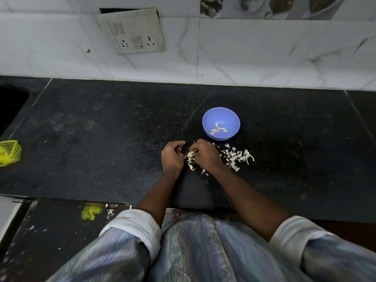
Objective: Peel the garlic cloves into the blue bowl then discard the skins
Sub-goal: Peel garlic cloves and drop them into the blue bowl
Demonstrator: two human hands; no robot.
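While hands [189,156] flank garlic cloves [190,157] | blue bowl [221,123] beyond

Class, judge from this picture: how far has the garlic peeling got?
Done: several peeled cloves lie in the round blue plastic bowl. In hand: left hand and right hand work at unpeeled cloves. Left: those cloves, and the white papery skins scattered on the black counter.

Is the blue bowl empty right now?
No, the bowl holds several peeled cloves at its bottom.

Head view, steeply downward, near counter [101,139]
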